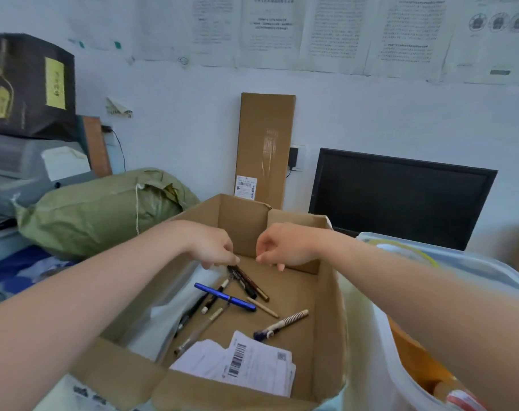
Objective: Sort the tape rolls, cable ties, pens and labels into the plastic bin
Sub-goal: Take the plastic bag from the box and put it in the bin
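Note:
An open cardboard box holds several loose pens: a blue pen, two dark pens, a striped pen, a beige pencil and a clear pen. Printed labels lie piled at the box's near end. My left hand reaches into the box, its fingertips pinched at the upper ends of the dark pens. My right hand hovers beside it, fingers curled together with nothing visible in them. The translucent plastic bin stands to the right of the box.
A green woven sack lies left of the box. A tall flat carton leans on the wall behind, and a black monitor stands at the back right. A printer and a dark bag are at far left.

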